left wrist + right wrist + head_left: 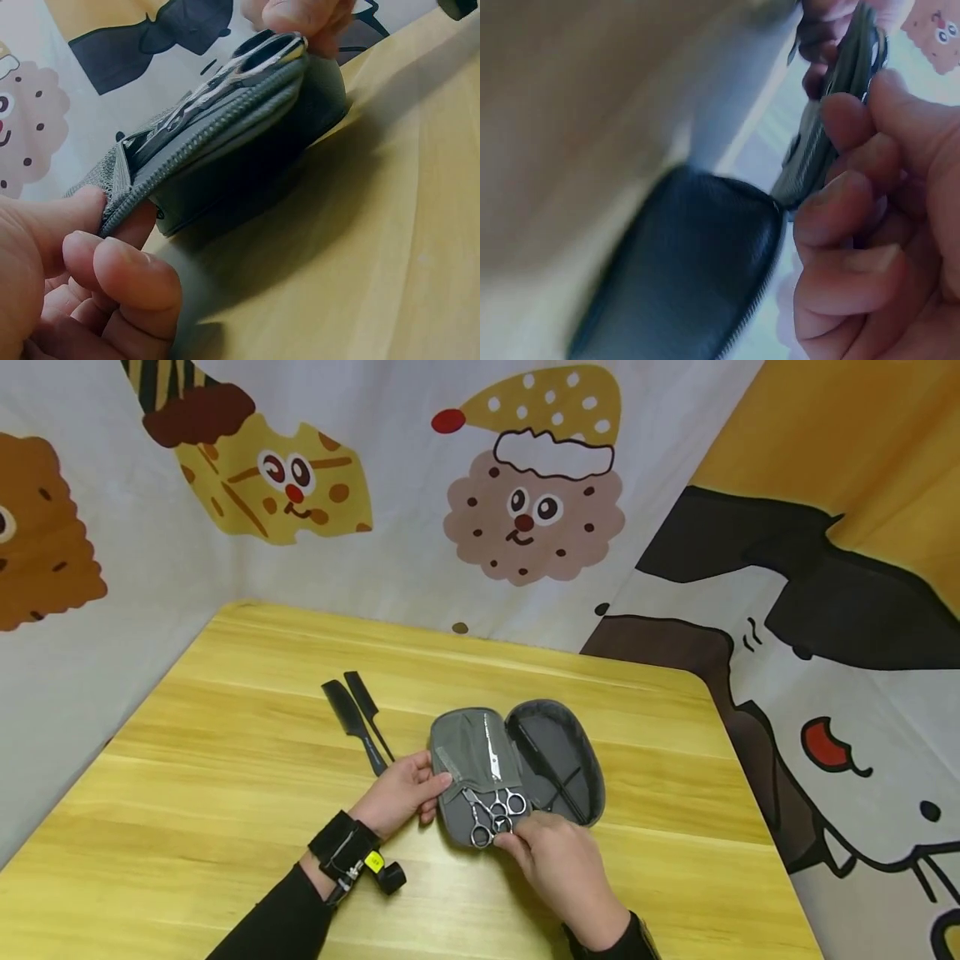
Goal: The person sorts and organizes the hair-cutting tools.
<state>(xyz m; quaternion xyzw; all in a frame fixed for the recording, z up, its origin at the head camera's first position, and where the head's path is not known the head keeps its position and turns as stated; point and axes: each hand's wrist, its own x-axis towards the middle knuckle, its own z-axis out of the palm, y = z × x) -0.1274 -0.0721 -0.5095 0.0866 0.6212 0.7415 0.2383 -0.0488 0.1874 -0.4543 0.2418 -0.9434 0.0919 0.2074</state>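
Note:
A grey zip case (465, 731) lies unfolded at the middle of the table. Silver scissors (217, 82) sit in its left half, blades tucked into a pocket and finger rings sticking out towards me. My left hand (397, 793) pinches the left edge of that half between thumb and fingers, tilting it up. At the near edge, my right hand (558, 860) pinches a scissor ring with thumb and forefinger; its other fingers are curled. In the case's right half lies a black comb (540, 756) beside a thin dark piece.
Two black combs, one broad (347, 710) and one narrow (365, 697), lie on the wooden table (225, 760) left of the case. A printed cloth (405, 577) hangs behind the table's far edge and along both sides.

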